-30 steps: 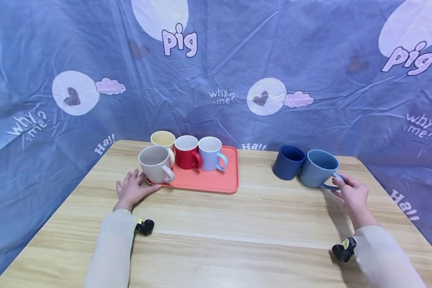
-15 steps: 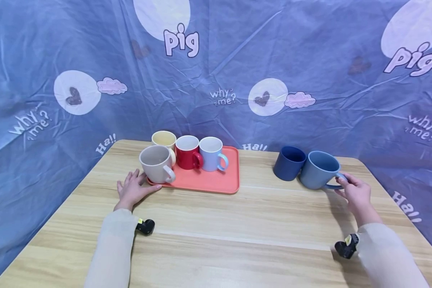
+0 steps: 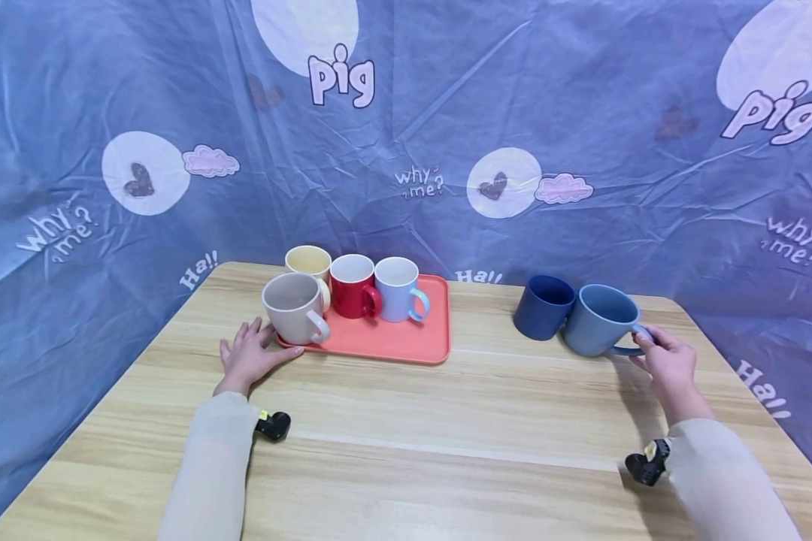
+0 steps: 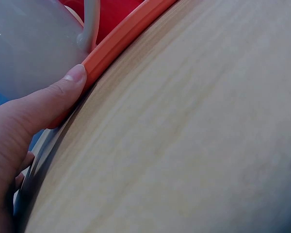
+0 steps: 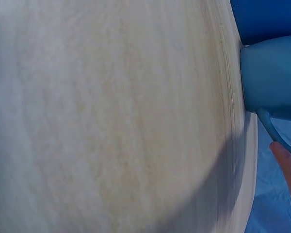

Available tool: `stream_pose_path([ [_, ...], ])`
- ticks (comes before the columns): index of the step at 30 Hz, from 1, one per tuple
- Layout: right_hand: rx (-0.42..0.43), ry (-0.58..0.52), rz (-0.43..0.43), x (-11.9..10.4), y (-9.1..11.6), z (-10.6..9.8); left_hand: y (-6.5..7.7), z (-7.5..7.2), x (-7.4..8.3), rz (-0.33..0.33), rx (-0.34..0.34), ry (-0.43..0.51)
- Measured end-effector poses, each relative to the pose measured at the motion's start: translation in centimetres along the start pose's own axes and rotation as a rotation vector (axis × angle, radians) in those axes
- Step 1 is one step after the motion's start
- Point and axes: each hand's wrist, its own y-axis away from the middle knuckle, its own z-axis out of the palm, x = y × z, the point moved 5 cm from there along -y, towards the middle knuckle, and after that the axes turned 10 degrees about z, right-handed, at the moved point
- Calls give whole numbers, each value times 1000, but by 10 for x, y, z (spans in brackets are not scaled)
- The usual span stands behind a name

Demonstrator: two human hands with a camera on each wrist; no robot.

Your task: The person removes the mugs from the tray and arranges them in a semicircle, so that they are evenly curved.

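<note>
I see the right hand [image 3: 668,368] gripping the grey-blue mug [image 3: 597,321] by its handle [image 5: 267,124], out at the right of the table [image 3: 433,443]. I judge that a pull there could tip the mug, since the grip is all on 1 side. It could also knock the dark blue mug [image 3: 543,308] just beside it; I can't be sure whether those 2 touch.

The left hand [image 3: 246,361] lies open around the near-left corner of the tray [image 3: 389,346]. A hard push there could slide the tray and jostle the 4 mugs crowded on it: grey [image 3: 291,309], cream [image 3: 303,261], red [image 3: 350,291] and light blue [image 3: 394,294]. The grey mug worries me most, being closest to those fingers.

My left wrist view shows the thumb [image 4: 60,94] against the tray's rim, which the head view leaves vague; only the head view gives me all 4 mugs. The right wrist view shows a fingertip at the handle up close, but no tray.
</note>
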Motion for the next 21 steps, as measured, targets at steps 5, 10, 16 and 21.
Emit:
stream_pose_path([
  [5,-3,16,10,0,1,0,0,0,-1,-2,6,5],
  [10,-31,37,35,0,4,1,0,0,-1,-5,7,1],
  [16,213,166,36,-33,39,35,-1,-2,-1,3,8,3],
  [21,336,224,-4,-63,64,72,-1,-2,1,-1,8,9],
])
